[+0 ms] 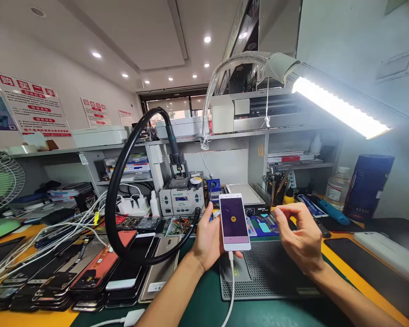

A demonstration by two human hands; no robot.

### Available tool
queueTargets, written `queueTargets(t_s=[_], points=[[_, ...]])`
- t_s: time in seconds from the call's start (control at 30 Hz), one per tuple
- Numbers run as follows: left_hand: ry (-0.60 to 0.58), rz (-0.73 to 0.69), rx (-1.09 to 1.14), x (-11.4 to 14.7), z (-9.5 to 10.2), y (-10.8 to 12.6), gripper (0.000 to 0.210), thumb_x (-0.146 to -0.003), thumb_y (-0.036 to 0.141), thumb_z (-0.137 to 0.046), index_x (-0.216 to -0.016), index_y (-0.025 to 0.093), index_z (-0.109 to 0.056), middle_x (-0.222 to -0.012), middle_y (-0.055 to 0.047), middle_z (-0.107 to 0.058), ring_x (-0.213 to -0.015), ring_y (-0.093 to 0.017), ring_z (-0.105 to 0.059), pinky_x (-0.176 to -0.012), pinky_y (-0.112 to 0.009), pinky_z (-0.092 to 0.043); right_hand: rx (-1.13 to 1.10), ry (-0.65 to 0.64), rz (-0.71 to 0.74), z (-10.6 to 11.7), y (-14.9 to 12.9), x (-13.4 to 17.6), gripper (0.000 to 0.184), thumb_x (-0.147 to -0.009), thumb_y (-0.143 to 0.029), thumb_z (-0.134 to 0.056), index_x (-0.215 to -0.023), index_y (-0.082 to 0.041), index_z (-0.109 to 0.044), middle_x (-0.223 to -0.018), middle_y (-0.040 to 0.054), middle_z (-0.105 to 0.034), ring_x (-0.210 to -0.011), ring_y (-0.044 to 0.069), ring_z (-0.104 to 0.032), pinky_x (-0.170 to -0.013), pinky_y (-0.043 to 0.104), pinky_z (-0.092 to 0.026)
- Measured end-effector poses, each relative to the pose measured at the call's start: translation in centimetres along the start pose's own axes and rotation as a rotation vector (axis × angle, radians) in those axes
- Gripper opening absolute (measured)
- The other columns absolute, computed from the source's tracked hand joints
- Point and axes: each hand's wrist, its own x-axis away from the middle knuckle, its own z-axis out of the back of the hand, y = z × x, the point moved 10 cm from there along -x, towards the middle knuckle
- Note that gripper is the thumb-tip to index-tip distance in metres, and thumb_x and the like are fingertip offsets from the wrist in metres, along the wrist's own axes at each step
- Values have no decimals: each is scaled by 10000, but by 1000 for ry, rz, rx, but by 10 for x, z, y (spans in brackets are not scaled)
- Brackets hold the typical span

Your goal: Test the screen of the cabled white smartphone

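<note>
A white smartphone (234, 223) rests upright and slightly tilted in my left hand (206, 236), which is closed around its left side and back. Its lit screen is dark purple with a small yellow mark in the middle and a pinkish strip along the bottom. A white charging cable (232, 277) is plugged into the phone's lower end and runs down towards me. To the right of the phone and apart from it, my right hand (301, 236) hovers over the grey perforated mat (269, 272). Its fingers are curled in towards the thumb, with nothing visible in them.
Stacked phones and phone parts (129, 268) lie at the left, beside tangled white cables. A thick black hose (112, 204) loops up from the rework station (182, 197). A lit lamp (341, 106) hangs at upper right. Tools, bottles and a black panel (371, 263) line the right side.
</note>
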Motion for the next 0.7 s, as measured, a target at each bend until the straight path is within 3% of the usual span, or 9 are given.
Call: queueTargets(t_s=[0.2, 0.4, 0.47, 0.53, 0.6, 0.7], points=[[7, -16, -26, 1, 1, 5, 798, -924, 755, -296, -1355, 137, -558, -1128, -194, -664, -977, -322, -653, -674, -400, -570, -2, -56, -137, -11, 21, 4, 190, -936, -378, -608, -892, -194, -617, -798, 16, -590, -691, 160, -561, -655, 311, -471], [33, -19, -1, 2, 3, 6, 778, -924, 749, -321, -1372, 153, -544, -1135, -183, -670, -982, -315, -657, -746, -420, -560, -36, -213, -131, -28, 12, 10, 298, -951, -397, -578, -728, -205, -529, -695, -6, -532, -616, 140, -502, -597, 288, -431], [37, -18, 3, 2, 4, 5, 780, -924, 748, -322, -1370, 148, -546, -1131, -184, -672, -970, -315, -661, -741, -417, -557, -34, -311, -127, -38, 6, 17, 237, -955, -386, -549, -806, -202, -557, -766, 15, -561, -672, 156, -523, -636, 302, -452], [46, -18, 5, 1, 5, 4, 782, -925, 745, -319, -1367, 142, -549, -1125, -185, -673, -956, -317, -663, -734, -416, -555, -28, -408, -147, -48, 4, 24, 202, -943, -380, -541, -1014, -197, -586, -922, 57, -605, -786, 190, -568, -710, 337, -489], [63, -19, 1, 1, 7, 3, 781, -928, 741, -315, -1364, 139, -552, -1120, -184, -675, -946, -317, -665, -729, -416, -553, -30, -484, -159, -57, 3, 32, 308, -929, -379, -543, -1177, -197, -544, -1068, 96, -602, -920, 230, -588, -797, 386, -508], [75, -21, -9, 2, 8, 2, 777, -930, 739, -317, -1360, 139, -559, -1114, -181, -676, -941, -314, -665, -732, -414, -548, -19, -532, -137, -64, 0, 37, 389, -915, -380, -561, -1252, -198, -494, -1177, 127, -570, -1056, 271, -575, -885, 440, -505]])
